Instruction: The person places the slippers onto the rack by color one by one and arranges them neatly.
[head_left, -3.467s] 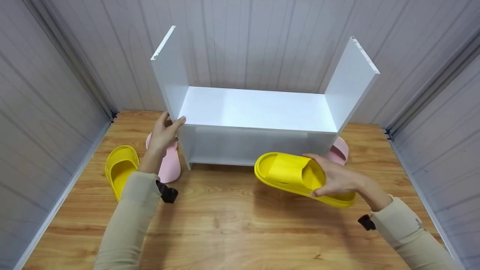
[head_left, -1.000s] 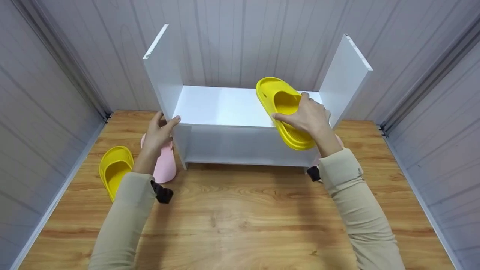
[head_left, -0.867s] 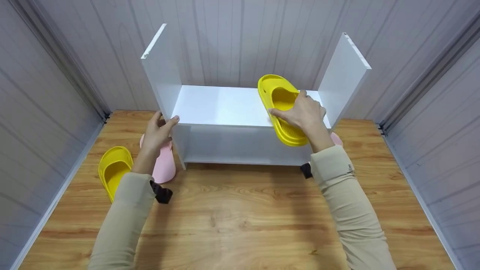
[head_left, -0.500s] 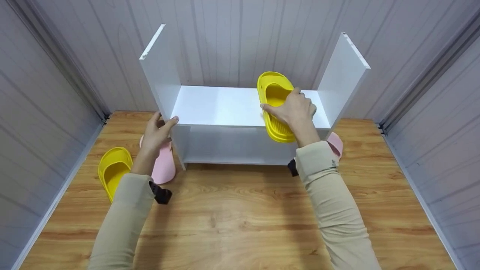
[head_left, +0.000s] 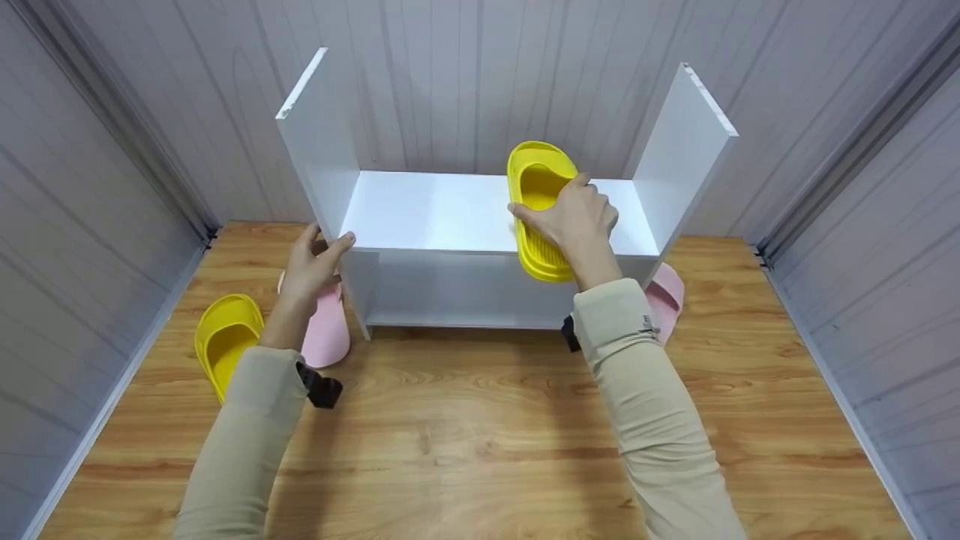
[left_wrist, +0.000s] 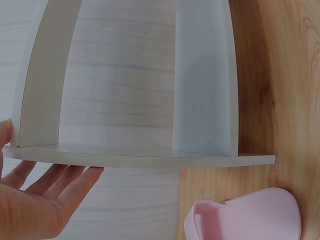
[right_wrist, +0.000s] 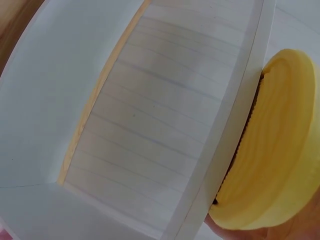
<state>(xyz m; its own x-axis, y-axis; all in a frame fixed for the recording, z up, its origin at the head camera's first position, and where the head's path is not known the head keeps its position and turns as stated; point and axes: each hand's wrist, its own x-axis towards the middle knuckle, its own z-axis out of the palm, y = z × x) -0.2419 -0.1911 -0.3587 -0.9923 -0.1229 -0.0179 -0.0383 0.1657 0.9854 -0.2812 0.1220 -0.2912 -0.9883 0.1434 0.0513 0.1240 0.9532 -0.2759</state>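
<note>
Heel overhang looks like the main hazard: the yellow, round-toed, foam-like slipper [head_left: 538, 196] sits over the upper white flat board [head_left: 435, 214], toe toward the pale grooved wall [head_left: 442, 82], heel jutting past the front edge. The bare right hand [head_left: 581, 217] pinches it across its width, thumb on the left rim, fingers over the right side with their tips mostly hidden. I cannot tell whether the toe end rests on the board or is held above it. Released at this spot, it could tip over the edge and drop to the brown wood-grain floor [head_left: 450, 435], because so much heel lacks support. Pushed too far, the toe might bump the wall and turn the slipper askew.

The bare left hand [head_left: 306, 270] pinches the front edge of the left white upright side panel [head_left: 321, 142], thumb near the board's corner, other fingers along the outer face. If that hold slackened under a downward press, the white open-backed shelf unit [head_left: 465, 318] could rock or slide; a leftward tug might shove it against the left pale pink slipper [head_left: 327, 334]. The right pale pink slipper [head_left: 666, 300] lies partly behind the beige right sleeve [head_left: 637, 375], which could brush it. 1 more yellow slipper [head_left: 229, 334] lies on the floor at far left
</note>
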